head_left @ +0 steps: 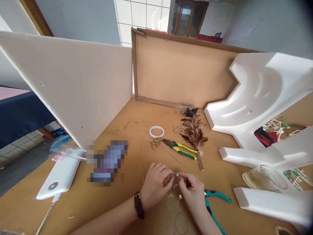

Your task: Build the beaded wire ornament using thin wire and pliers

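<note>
On the near part of the bench (110,202), the left hand (156,180) and right hand (193,189) pinch a clear beaded wire (177,175) between them, fingertips together on it. Teal-handled pliers (221,195) show just right, partly hidden behind the right hand. Farther off lie yellow-green pliers (184,153), touching or near a feathered stick (193,130).
</note>
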Motion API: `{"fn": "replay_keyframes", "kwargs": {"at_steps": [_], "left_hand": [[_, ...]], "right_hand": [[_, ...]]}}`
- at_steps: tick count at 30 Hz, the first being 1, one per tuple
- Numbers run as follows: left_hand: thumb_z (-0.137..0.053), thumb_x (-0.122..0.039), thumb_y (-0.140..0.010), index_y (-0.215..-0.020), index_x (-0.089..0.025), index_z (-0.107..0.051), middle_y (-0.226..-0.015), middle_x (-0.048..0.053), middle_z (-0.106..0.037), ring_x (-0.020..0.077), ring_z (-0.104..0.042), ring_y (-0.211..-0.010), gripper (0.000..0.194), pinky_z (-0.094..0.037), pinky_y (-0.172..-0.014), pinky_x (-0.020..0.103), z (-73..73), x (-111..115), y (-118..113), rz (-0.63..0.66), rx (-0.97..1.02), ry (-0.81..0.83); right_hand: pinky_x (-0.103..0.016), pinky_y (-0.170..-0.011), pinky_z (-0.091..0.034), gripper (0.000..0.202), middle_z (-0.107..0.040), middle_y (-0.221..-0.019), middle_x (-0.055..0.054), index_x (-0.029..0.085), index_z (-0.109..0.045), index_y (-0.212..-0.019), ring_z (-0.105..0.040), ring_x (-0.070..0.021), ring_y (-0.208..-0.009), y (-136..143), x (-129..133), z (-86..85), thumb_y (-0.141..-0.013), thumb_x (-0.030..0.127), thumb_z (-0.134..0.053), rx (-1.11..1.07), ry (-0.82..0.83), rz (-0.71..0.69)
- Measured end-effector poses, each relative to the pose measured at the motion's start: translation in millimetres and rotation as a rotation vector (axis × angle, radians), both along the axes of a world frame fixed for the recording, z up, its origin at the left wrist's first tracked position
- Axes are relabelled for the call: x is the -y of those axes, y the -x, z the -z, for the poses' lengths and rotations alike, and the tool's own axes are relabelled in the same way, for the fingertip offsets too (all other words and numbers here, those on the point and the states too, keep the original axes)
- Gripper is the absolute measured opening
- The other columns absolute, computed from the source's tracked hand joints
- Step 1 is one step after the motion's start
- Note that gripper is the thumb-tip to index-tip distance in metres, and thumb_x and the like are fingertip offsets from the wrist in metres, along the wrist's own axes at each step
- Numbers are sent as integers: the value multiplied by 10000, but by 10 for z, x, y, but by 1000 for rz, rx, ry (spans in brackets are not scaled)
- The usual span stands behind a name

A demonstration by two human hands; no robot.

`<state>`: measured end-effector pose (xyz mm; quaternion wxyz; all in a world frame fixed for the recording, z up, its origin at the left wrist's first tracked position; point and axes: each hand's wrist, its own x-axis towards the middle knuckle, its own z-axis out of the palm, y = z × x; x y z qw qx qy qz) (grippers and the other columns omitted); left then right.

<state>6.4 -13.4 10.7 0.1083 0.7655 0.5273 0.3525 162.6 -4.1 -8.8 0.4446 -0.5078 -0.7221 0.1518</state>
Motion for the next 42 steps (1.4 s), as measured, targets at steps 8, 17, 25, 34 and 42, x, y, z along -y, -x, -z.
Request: {"fn": "replay_keyframes", "kwargs": {"at_steps": [8,17,25,34,42], "left_hand": [[-499,-146,-784,-763,-175,-573,-752,16,-600,153,-481,-746,82,-307,-705,315,28,-12,13,33,57,-12],[-551,-215,-780,-707,-171,-560,-720,12,-555,150,-471,-731,86,-308,-693,310,82,-41,30,-9,92,-115],[-591,-268,-760,-859,-147,-501,-867,49,-543,184,-456,-825,180,-343,-747,333,90,-24,52,-54,12,-99],[-446,-137,-837,-783,-175,-516,-751,17,-510,154,-415,-688,96,-334,-633,290,-16,38,131,116,-309,-230],[-454,-118,-833,-800,-150,-527,-790,32,-546,156,-460,-703,86,-401,-645,292,68,66,41,198,-358,-204]], "right_hand": [[-206,-487,-465,140,-623,-612,-5,179,-641,-790,-551,-109,-482,9,13,-52,-779,197,-503,-11,-54,30],[-203,-495,-476,165,-651,-644,-20,175,-646,-798,-575,-115,-503,-17,-11,60,-793,234,-491,56,-91,20],[-214,-536,-495,164,-666,-678,-29,176,-643,-803,-610,-128,-561,18,20,54,-790,213,-485,87,-90,-21],[-225,-563,-500,167,-669,-691,-27,177,-639,-801,-618,-130,-580,18,17,48,-784,184,-473,116,-110,0],[-229,-587,-501,170,-672,-701,-28,174,-630,-802,-629,-137,-610,22,-1,29,-784,164,-461,153,-153,5]]}}
